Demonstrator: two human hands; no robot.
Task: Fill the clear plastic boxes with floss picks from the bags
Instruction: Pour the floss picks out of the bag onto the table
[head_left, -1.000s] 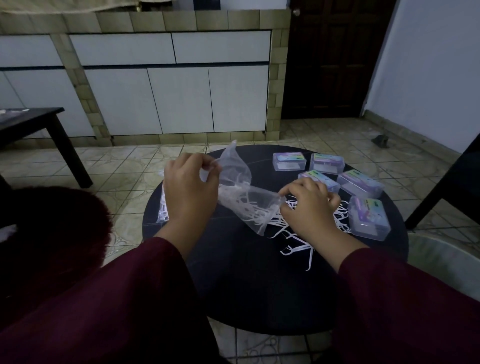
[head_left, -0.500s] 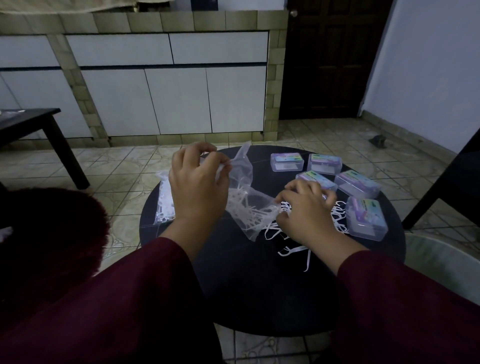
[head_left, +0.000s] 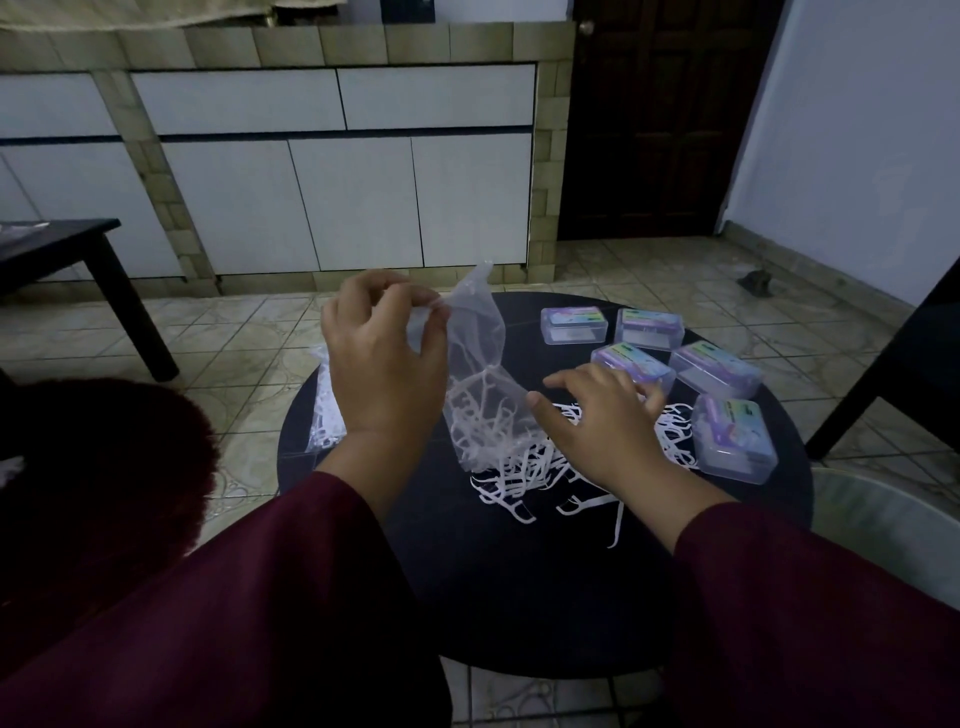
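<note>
left hand (head_left: 382, 364): you're pinching the closed end of the clear bag (head_left: 475, 358), lifting it so the mouth is pointing down, likely to tip the picks out.
right hand (head_left: 597, 421): you're keeping it flat with fingers spread and relaxed, gripping nothing, hovering over or resting on the loose floss picks (head_left: 524, 475), probably to corral them; contact hard to tell.
picks: some are sitting in the bag's lower end, the rest are lying in a heap on the counter (head_left: 519, 587) under and beside the bag mouth.
clear plastic boxes (head_left: 735, 439): five, lids shut, lying just right of the heap.
second bag (head_left: 324, 410): lying at the counter's left edge, full of picks.
room: dim, tiled floor, white cabinets and dark door behind.
</note>
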